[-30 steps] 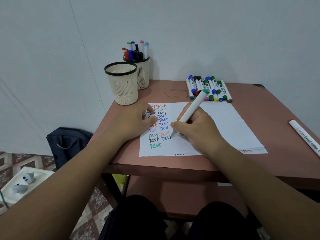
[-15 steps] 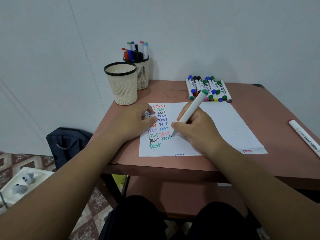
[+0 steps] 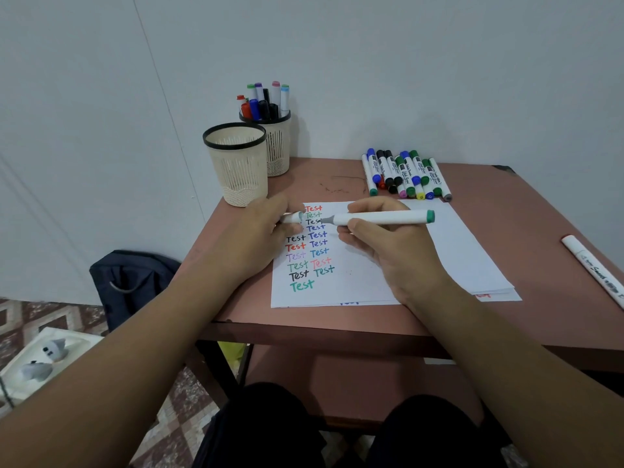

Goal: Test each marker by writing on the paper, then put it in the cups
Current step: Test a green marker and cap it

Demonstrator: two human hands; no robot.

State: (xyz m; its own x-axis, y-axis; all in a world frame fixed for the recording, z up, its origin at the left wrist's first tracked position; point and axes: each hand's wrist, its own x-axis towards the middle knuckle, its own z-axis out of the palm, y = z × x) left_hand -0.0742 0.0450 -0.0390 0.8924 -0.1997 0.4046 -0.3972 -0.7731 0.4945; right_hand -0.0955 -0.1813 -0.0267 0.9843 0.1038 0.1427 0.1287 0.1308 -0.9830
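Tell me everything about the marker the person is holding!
The marker is a long white tube, plastic by the look, with a green end plug at its right end and a grey tip section pointing left. It lies nearly level above the paper, uncapped. The right hand pinches its barrel. Its cap, pale and white, sits in the left hand just off the tip, not yet on.

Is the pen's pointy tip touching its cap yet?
Apart. The head view shows paper between the tip of the green marker, held by the right hand, and the cap in the left hand.
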